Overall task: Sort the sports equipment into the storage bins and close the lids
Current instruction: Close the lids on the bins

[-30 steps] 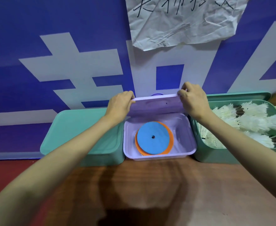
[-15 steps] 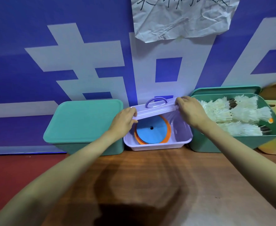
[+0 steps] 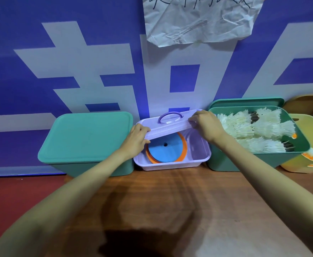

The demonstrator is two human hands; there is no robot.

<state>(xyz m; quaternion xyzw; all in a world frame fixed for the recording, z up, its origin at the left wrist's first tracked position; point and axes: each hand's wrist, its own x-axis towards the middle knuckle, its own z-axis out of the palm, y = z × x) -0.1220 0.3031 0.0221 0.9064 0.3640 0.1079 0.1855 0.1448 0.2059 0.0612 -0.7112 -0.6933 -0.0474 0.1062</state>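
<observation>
Brown wood-grain worktop (image 3: 198, 210), shadowed toward the near edge. Along its far edge, against the wall, a row of four containers stands directly on it: a closed teal bin (image 3: 85, 143) at left, a lilac bin (image 3: 200, 160) just beside it, an open teal bin (image 3: 259, 162) heaped with white shuttlecocks, and a yellow bin (image 3: 307, 164) at far right, partly out of view.
</observation>
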